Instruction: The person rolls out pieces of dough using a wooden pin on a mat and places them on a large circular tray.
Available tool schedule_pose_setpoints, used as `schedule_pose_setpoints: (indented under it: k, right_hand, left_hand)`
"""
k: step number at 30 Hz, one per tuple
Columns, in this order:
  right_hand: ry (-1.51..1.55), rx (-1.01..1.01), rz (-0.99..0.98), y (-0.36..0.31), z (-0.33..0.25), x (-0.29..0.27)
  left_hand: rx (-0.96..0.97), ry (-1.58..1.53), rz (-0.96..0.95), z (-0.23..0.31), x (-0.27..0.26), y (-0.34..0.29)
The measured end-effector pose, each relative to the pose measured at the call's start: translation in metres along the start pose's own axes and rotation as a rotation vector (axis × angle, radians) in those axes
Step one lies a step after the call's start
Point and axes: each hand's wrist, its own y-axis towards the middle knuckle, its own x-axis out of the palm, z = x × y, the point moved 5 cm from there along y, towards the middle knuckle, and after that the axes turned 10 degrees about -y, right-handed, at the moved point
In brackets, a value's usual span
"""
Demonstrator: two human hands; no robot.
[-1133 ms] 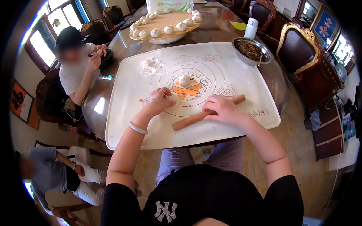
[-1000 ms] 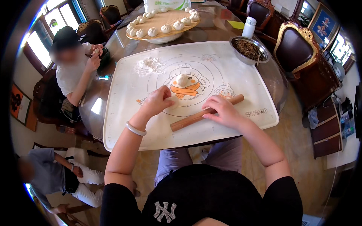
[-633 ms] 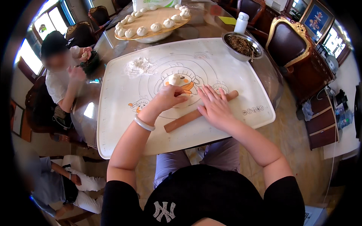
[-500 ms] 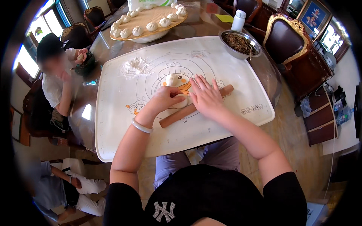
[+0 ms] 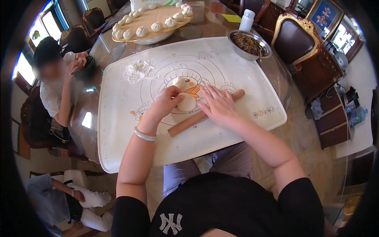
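"Starting with the hands: how held?"

"Laying the right hand (image 5: 218,103) open, fingers straight and spread; closing the left hand (image 5: 167,99), thumb to fingers, in a pinch on the edge of a dough disc (image 5: 188,103)."

"And around them, biggest down?"

"Spot a dark table (image 5: 209,27), then a white mat (image 5: 246,75) under both hands. Beyond, find a round tray (image 5: 154,17) of buns (image 5: 157,26), then a steel bowl (image 5: 241,52) at the mat's far right corner. Down to a rolling pin (image 5: 185,123), slanting under the right palm."

"Hidden anywhere?"

"Losing the pin's middle beneath that palm, the disc's left rim behind thumb and fingers. Unable to tell whether disc and pin touch. Just beyond the disc, glimpse a dough ball (image 5: 178,81), partly covered."

"Changed since a second ago?"

"Showing more disc now; straightening right fingers from an earlier curl."
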Motion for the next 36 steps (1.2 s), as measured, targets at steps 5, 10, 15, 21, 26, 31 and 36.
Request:
schedule_pose_setpoints:
  k: [5, 10, 15, 21, 26, 31, 36]
  right_hand:
    - [-0.129, -0.095, 0.081, -0.040, -0.001, -0.009]
    - [-0.061, 0.035, 0.099, 0.010, -0.002, 0.004]
    - [-0.037, 0.156, 0.060, 0.076, -0.006, 0.011]
    - [0.041, 0.118, 0.043, 0.044, -0.004, 0.010]
    - [-0.112, -0.056, 0.056, -0.044, -0.003, -0.006]
    - [-0.062, -0.022, 0.126, -0.031, -0.007, -0.006]
    - [-0.001, 0.139, 0.019, 0.052, -0.003, 0.013]
  left_hand:
    - [-0.044, -0.122, -0.111, -0.007, 0.006, -0.004]
    - [0.085, 0.294, -0.053, 0.019, 0.021, -0.012]
    - [0.247, 0.319, 0.069, 0.008, 0.009, -0.004]
    - [0.110, 0.240, 0.023, 0.008, 0.004, -0.001]
    - [-0.063, -0.249, -0.083, -0.005, 0.005, -0.004]
    - [0.002, 0.042, -0.112, 0.010, 0.014, -0.012]
    - [0.191, 0.390, 0.054, 0.011, 0.008, -0.009]
